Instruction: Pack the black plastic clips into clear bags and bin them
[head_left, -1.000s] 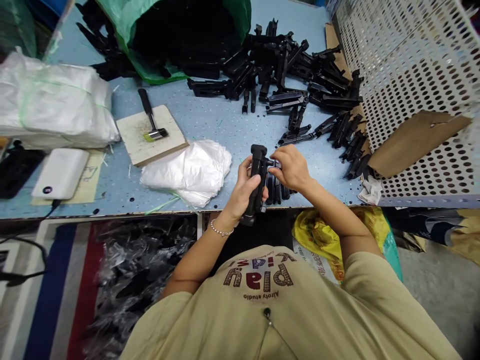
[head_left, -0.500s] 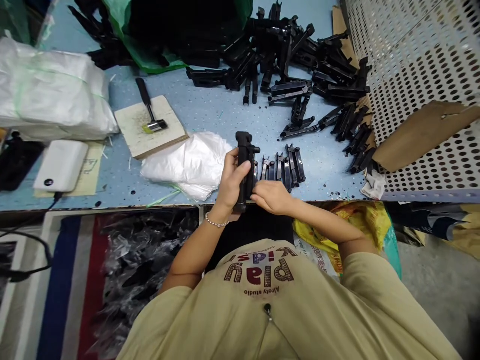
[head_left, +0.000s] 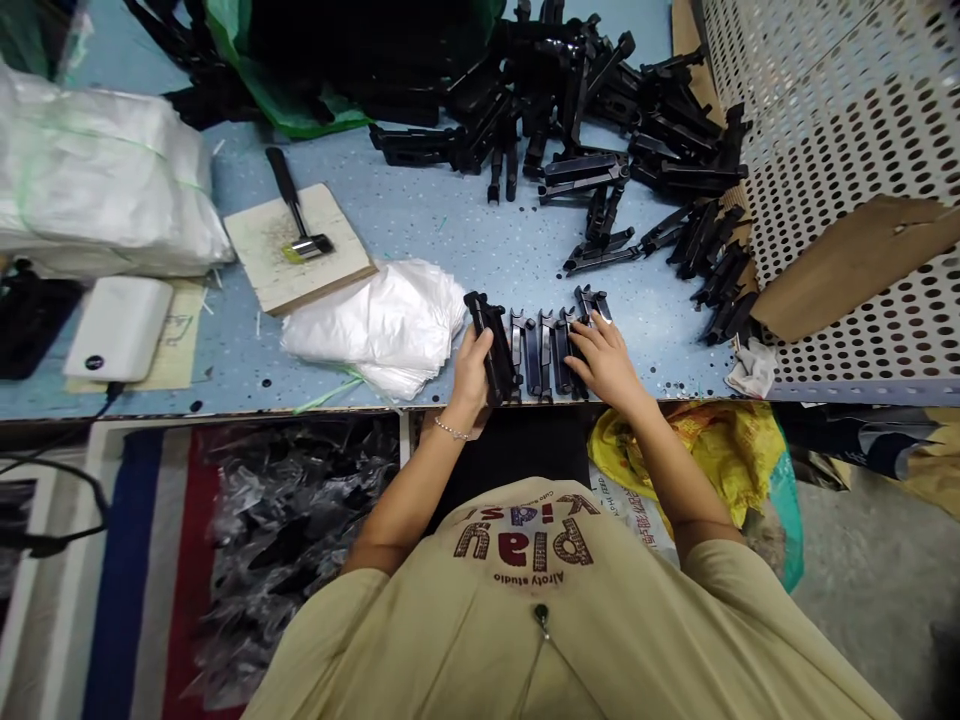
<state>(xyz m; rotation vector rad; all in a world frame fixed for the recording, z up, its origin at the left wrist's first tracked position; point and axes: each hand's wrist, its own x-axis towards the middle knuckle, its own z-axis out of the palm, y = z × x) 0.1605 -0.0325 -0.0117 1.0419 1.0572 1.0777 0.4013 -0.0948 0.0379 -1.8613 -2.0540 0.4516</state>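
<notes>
My left hand is closed around a long black plastic part, tilted slightly, at the left end of a row of similar black parts. These stand side by side near the table's front edge. Over the right end of that row lies my right hand, fingers spread and touching the parts there. Its fingertips partly cover the pieces beneath them. I cannot make out what exactly the black parts are.
A stack of white plastic bags lies left of my hands, beside a board bearing a hammer. Black parts pile up at the back. A perforated metal panel bounds the right; a white power bank sits left.
My right hand has left the held part and moved right onto the row, its fingers spreading. The part in my left hand has turned and come down beside the row.
</notes>
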